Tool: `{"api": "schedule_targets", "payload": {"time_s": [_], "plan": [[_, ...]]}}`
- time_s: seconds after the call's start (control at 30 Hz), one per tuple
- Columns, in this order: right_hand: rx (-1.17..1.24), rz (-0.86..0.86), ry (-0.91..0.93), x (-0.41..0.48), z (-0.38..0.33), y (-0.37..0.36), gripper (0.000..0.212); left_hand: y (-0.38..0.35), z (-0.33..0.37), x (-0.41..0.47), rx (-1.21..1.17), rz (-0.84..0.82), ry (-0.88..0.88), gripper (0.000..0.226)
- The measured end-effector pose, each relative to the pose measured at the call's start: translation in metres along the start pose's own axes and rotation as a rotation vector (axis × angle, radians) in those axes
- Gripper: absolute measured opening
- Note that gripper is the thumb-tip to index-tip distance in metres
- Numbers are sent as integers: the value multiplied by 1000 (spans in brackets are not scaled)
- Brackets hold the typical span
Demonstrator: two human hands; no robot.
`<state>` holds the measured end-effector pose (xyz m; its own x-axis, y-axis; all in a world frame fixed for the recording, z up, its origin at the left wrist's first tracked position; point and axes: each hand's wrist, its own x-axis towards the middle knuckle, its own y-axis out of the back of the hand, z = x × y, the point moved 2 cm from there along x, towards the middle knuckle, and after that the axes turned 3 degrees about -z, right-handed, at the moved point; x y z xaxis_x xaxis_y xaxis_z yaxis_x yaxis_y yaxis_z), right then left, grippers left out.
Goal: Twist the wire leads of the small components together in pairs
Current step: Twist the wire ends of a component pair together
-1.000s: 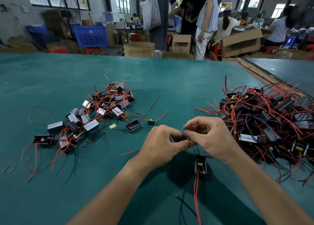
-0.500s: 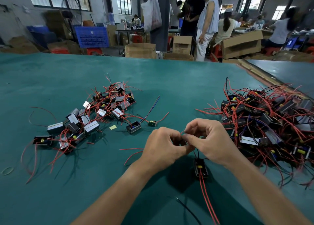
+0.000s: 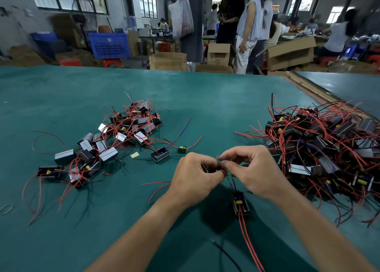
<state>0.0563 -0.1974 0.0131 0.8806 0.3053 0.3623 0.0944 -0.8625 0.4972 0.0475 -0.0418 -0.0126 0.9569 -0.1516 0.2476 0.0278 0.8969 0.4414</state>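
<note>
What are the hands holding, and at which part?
The left hand and right hand both pinch the wire leads of a small black component, near the leads' free ends; its body is not gripped.

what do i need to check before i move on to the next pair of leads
1. Left hand and right hand both pinch the wire leads: ok.
2. Twist tight and complete: cannot tell, the fingers hide it.
3. Component below the hands is apart from the left pile and the right pile: ok.
4. Its two long red leads run apart from the loose black wire: ok.
5. Which pile takes finished parts: cannot tell.
</note>
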Motion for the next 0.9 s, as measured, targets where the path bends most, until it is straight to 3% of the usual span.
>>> {"api": "schedule_targets", "payload": {"time_s": [0.7, 0.9], "plan": [[-138, -79, -51, 1, 5, 8, 15, 3, -2, 1, 73, 44, -40, 5], [-74, -13, -88, 1, 8, 4, 11, 7, 1, 0, 145, 64, -78, 5]]}}
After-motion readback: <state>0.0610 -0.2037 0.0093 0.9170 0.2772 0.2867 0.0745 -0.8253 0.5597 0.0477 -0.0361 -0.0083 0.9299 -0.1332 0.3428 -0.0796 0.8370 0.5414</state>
